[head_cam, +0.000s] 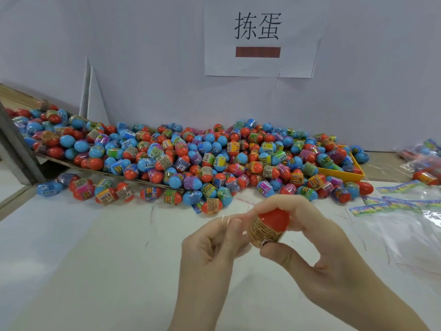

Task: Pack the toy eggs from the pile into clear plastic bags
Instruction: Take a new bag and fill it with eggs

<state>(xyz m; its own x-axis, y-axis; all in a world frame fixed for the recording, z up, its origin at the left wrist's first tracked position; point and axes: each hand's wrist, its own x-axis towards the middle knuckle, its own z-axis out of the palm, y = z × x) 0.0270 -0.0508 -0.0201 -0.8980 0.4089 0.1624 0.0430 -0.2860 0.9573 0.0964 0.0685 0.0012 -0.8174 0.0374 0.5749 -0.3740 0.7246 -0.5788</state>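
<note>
Fingers [281,204] of both hands grip a red, tan-labelled toy egg [269,226].

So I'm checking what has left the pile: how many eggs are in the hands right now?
1. A red egg, gripped by the right hand with the left hand touching it. Another hidden behind the fingers looks unlikely.

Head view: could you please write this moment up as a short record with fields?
held item: red toy egg with a tan label
right hand: grips the egg
left hand: fingers pinch at the egg's label end
pile: red and blue eggs along the wall
tray: yellow, partly buried by the pile
bags: clear, flat, on the right
</note>
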